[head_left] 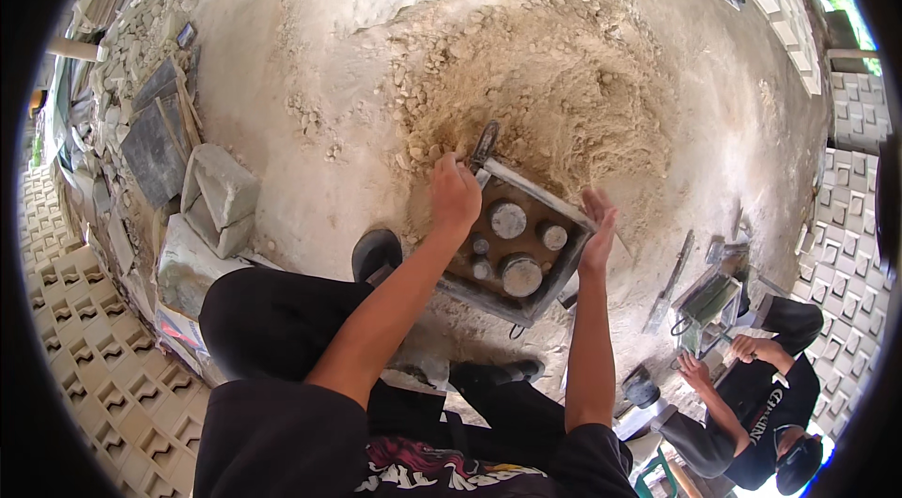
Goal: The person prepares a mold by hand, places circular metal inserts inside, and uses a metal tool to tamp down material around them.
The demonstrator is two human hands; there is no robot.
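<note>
Five round grey pieces (508, 220) of mixed sizes sit spaced apart on the brown bed inside a four-sided frame (540, 192), which I see from the head camera in front of the body, at the near edge of a sandy heap (583, 103). My left hand (456, 195) is curled closed at the frame's upper-left corner, beside a dark looped handle (486, 143); I judge that grip carries most of the control. My right hand (598, 227) stands with its fingers extended at the opposite corner, probably to check the frame from tipping or sliding; whether the palm presses the rim I cannot tell. Nor can I tell if the frame rests on the ground. The shoes (377, 255) are planted apart, likely for balance. Off to the right, a co-worker (752, 418) handles another frame (711, 303), well apart from mine.
</note>
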